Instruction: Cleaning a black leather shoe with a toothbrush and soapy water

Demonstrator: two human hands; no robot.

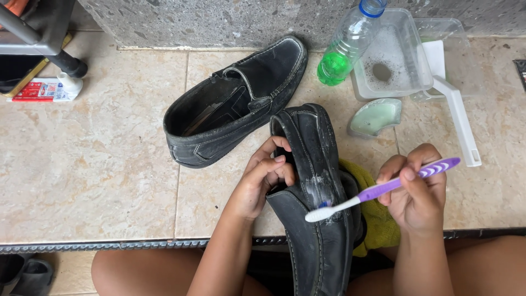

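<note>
Left hand point(260, 183): my fingers curled tight round the near shoe point(315, 219), by its opening.
Right hand point(416, 194): pinching the toothbrush point(378, 191), bristles on the shoe.
Done: one foamy patch there.
Left: I'd say most of it; far shoe point(235, 104) looks dry.

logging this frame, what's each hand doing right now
left hand: closed on the black shoe, fingers inside its opening
right hand: closed on the purple toothbrush
</note>
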